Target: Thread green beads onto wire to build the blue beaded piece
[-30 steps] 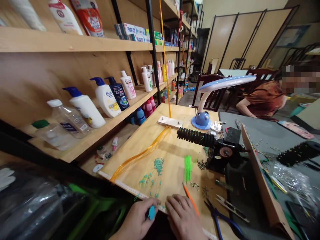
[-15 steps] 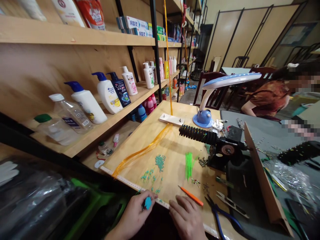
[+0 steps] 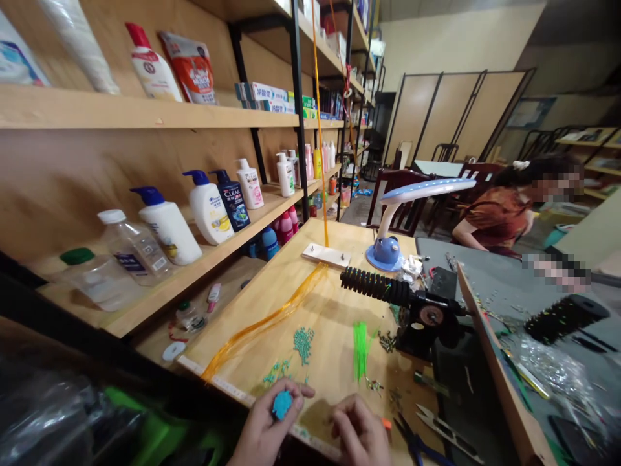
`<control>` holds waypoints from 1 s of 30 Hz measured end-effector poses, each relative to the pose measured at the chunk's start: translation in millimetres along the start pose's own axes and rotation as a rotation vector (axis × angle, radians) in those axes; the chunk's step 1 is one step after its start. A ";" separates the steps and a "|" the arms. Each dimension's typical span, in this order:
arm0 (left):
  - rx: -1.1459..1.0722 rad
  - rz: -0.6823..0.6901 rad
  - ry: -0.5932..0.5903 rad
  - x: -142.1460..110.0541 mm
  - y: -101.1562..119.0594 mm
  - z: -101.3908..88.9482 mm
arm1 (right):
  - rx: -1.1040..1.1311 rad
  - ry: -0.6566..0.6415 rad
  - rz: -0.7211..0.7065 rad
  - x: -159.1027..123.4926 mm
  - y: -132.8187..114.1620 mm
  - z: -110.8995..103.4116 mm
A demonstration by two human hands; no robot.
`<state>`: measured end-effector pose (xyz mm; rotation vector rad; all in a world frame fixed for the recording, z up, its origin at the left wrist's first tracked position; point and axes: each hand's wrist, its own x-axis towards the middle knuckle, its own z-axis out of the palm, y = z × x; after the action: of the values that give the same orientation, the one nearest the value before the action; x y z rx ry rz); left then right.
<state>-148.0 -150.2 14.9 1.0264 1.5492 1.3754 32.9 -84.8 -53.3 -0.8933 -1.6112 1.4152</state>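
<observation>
My left hand (image 3: 266,427) is at the near edge of the wooden board (image 3: 330,310), fingers curled round a small teal object (image 3: 282,404) that looks like a cluster of beads. My right hand (image 3: 359,432) is just to its right, fingers bent down over the board's edge; what it holds, if anything, is hidden. An orange tool's tip (image 3: 386,424) shows beside the right hand. A heap of teal beads (image 3: 303,340) and scattered ones lie ahead of my hands, with bright green strands (image 3: 359,342) to the right and orange strands (image 3: 272,317) to the left.
A black ribbed device (image 3: 388,291) on a stand and a blue desk lamp (image 3: 388,249) stand on the board. Pliers (image 3: 417,443) and snips (image 3: 449,430) lie at the right. Shelves of bottles (image 3: 208,207) line the left. Another person (image 3: 504,207) sits at the far right.
The view tilted upward, so my hands sit lower in the frame. My left hand lifted the teal object a little; my right hand curled more and now covers most of the orange tool.
</observation>
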 end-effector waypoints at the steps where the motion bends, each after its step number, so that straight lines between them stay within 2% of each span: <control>1: -0.033 0.008 -0.008 4.1 5.1 7.4 | 0.117 0.016 0.111 5.1 -2.5 0.3; 4: -0.140 -0.021 -0.035 16.3 12.4 32.7 | 0.315 0.018 0.271 20.6 -13.4 -4.5; 9: -0.358 -0.196 -0.065 36.3 -0.3 63.2 | 0.372 0.013 0.304 34.3 -21.8 -16.6; 14: -0.466 -0.317 -0.104 48.0 -11.1 66.1 | 0.472 0.135 0.211 31.5 -20.4 -14.0; 19: -0.515 -0.424 -0.161 46.5 -13.9 66.7 | 0.481 0.174 0.169 28.7 -19.7 -14.9; 24: -0.538 -0.410 -0.218 46.6 -18.8 77.7 | 0.463 0.173 0.174 28.9 -13.7 -16.2; 30: -0.557 -0.407 -0.170 51.0 -30.0 83.5 | 0.431 0.124 0.164 28.6 -9.9 -17.1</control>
<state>-89.2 -76.3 -24.5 0.4411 1.0778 1.2812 35.9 -53.2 -39.3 -0.8481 -1.0997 1.7012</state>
